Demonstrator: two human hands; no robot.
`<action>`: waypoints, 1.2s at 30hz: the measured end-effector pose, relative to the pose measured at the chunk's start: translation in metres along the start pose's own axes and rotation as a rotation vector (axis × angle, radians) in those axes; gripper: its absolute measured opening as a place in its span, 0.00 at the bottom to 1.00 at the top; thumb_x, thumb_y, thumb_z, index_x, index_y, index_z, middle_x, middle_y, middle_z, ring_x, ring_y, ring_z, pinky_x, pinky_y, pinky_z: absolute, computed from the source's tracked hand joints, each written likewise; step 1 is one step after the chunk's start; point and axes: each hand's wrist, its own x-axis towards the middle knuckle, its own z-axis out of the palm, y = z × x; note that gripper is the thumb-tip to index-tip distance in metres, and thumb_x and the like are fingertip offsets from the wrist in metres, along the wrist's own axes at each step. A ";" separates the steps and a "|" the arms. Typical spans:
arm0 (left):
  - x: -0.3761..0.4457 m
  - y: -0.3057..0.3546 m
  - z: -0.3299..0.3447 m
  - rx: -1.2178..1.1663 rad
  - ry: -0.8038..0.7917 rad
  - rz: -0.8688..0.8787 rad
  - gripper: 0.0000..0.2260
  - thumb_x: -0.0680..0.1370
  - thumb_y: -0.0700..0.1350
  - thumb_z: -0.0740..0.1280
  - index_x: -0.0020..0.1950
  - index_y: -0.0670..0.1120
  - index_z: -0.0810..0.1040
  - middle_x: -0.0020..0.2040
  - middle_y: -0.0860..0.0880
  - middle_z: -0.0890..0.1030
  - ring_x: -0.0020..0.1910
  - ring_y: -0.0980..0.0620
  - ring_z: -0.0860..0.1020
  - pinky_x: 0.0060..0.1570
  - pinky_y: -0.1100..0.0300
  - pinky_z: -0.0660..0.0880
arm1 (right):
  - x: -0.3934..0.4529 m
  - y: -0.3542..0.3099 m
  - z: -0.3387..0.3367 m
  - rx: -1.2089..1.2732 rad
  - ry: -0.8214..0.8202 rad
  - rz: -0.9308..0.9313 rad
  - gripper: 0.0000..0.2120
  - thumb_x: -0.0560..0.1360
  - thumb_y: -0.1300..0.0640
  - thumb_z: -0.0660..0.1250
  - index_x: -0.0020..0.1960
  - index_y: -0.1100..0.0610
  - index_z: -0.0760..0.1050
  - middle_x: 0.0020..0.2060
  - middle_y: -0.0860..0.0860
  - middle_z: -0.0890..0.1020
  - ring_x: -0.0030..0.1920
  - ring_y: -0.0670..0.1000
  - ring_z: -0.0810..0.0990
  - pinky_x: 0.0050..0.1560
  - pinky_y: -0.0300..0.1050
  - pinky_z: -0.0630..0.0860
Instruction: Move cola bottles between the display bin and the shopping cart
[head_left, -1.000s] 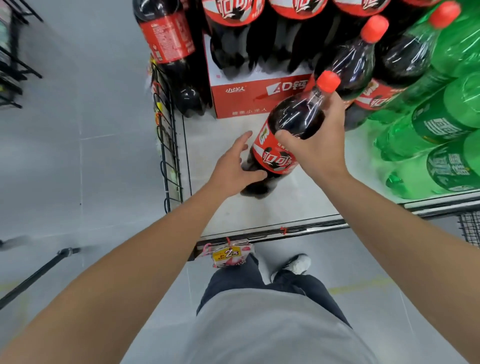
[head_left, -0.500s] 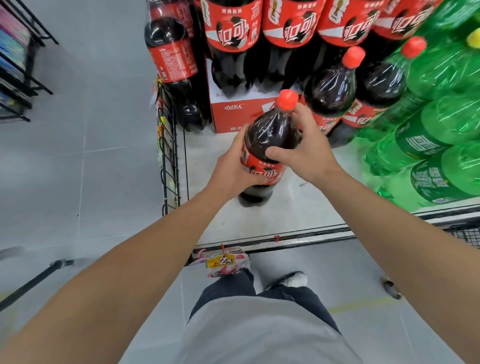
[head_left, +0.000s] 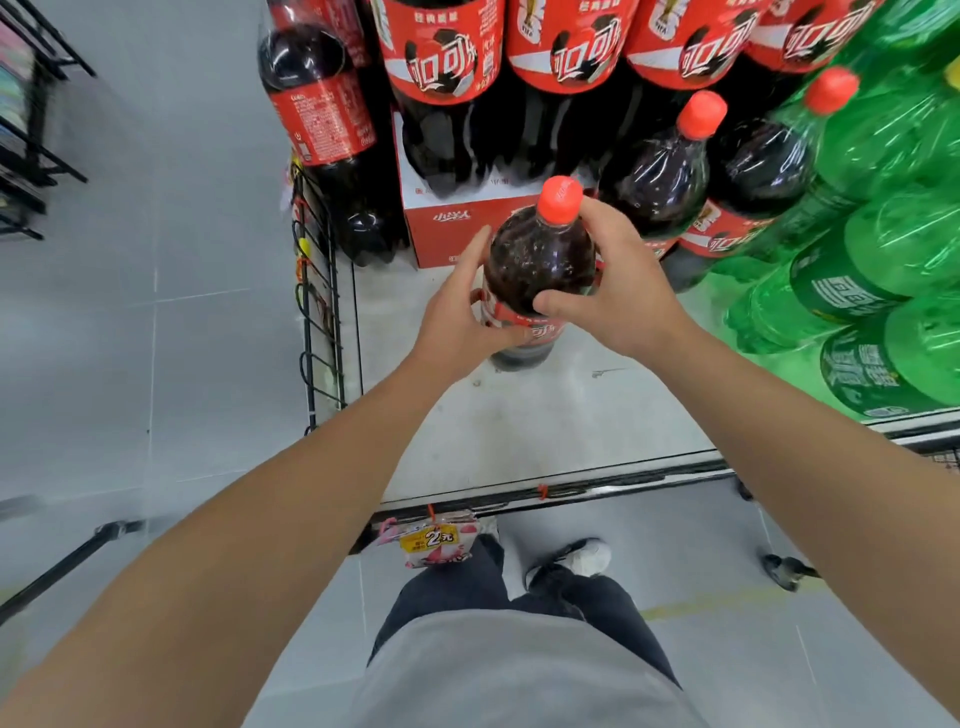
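Note:
A large cola bottle (head_left: 540, 260) with a red cap and red label stands upright on the white floor of the display bin (head_left: 545, 431). My left hand (head_left: 457, 317) wraps its left side at the label. My right hand (head_left: 618, 291) grips its shoulder from the right, thumb across the front. Two more cola bottles (head_left: 665, 176) lean just behind it. A row of cola bottles (head_left: 447, 78) stands on a red carton (head_left: 452, 234) at the back. The shopping cart shows only as a dark bar (head_left: 67, 561) at the lower left.
Green soda bottles (head_left: 872, 249) are piled at the bin's right side. A black wire rack (head_left: 317, 291) forms the bin's left wall, with a single cola bottle (head_left: 322, 130) beside it. A price tag (head_left: 436, 540) hangs from the front rail. My shoes and legs stand below on the grey floor.
The bottle has gone from tilted to upright, its base now resting on the bin floor. My left hand closed around its side; the view moved closer to the bin.

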 end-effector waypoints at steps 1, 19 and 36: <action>0.002 0.000 -0.001 -0.004 -0.009 -0.002 0.48 0.65 0.51 0.82 0.79 0.55 0.60 0.68 0.68 0.72 0.70 0.60 0.71 0.68 0.55 0.72 | 0.002 -0.001 0.000 -0.006 -0.004 0.017 0.41 0.67 0.58 0.80 0.76 0.52 0.67 0.63 0.44 0.74 0.64 0.43 0.70 0.62 0.31 0.65; 0.064 0.012 0.014 -0.076 0.143 -0.051 0.48 0.64 0.50 0.83 0.79 0.55 0.61 0.65 0.66 0.75 0.64 0.69 0.72 0.63 0.71 0.70 | 0.056 -0.012 -0.008 -0.143 0.156 0.110 0.41 0.71 0.63 0.78 0.80 0.50 0.65 0.71 0.48 0.77 0.72 0.53 0.74 0.74 0.50 0.69; 0.047 0.028 -0.011 0.130 0.157 -0.114 0.25 0.73 0.39 0.74 0.71 0.47 0.75 0.56 0.57 0.82 0.54 0.65 0.79 0.63 0.60 0.75 | 0.039 -0.023 -0.004 -0.208 0.188 0.126 0.38 0.76 0.62 0.72 0.81 0.59 0.59 0.78 0.57 0.66 0.76 0.58 0.67 0.74 0.50 0.64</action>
